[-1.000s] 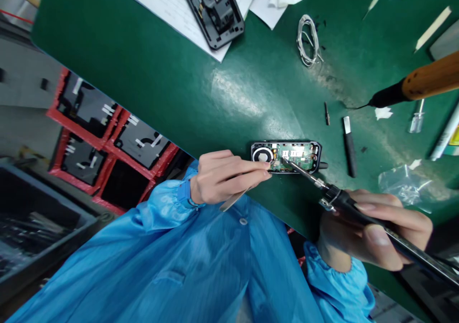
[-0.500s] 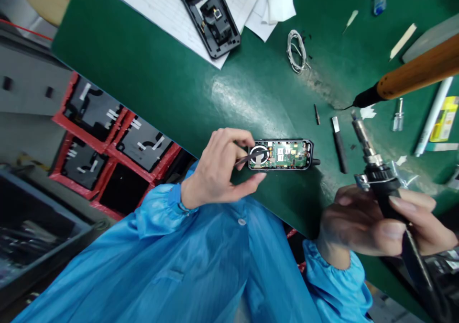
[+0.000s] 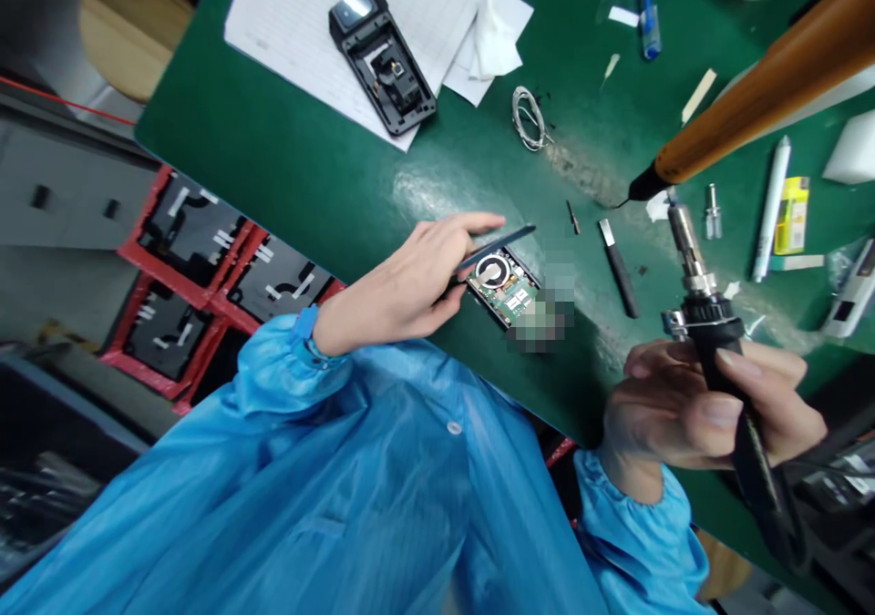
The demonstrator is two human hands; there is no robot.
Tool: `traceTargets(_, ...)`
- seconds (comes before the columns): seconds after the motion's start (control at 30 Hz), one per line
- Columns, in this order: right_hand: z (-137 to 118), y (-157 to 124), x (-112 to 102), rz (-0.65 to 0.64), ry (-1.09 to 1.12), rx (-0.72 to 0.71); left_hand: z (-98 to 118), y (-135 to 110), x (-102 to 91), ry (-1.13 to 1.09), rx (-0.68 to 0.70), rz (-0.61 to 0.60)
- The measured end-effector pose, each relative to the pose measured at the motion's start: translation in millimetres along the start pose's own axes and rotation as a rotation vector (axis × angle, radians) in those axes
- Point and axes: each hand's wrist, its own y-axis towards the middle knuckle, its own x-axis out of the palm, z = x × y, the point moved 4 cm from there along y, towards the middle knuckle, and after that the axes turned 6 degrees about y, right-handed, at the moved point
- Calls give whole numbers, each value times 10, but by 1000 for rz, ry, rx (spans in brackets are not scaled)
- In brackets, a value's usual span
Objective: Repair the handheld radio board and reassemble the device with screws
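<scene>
My left hand (image 3: 410, 278) is closed around dark, slim tweezers (image 3: 516, 235), with its index finger stretched out along them. The tweezers point up and right, over the top edge of an opened handheld device (image 3: 518, 302). That device has a green circuit board and a round, white-ringed part; a blurred patch covers its right end. My left fingertips are close to the device's left side; whether they touch it I cannot tell. My right hand (image 3: 711, 405) grips a black-handled tool with a metal barrel (image 3: 690, 246), held upward above the table, its exact kind unclear.
A wooden-handled tool (image 3: 738, 96) with a thin bent tip reaches in from the upper right. A black housing (image 3: 389, 68) lies on papers (image 3: 293, 32). Solder-like wire (image 3: 528, 118), a black-handled blade tool (image 3: 619, 269) and pens lie around. Red-edged trays (image 3: 170, 232) stand beside the table.
The device has turned, its right end swinging toward me. My left hand's tweezers have swung outward from above the round part to point up and right. The view has shifted right.
</scene>
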Motion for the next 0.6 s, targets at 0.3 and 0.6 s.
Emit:
traceTargets(0.3, 3, 7, -25, -59, 5, -10, 439, -211, 308, 301, -384, 334)
traceTargets(0.6, -18, 33, -3, -74, 54, -6, 507, -76, 465, 301, -314, 347)
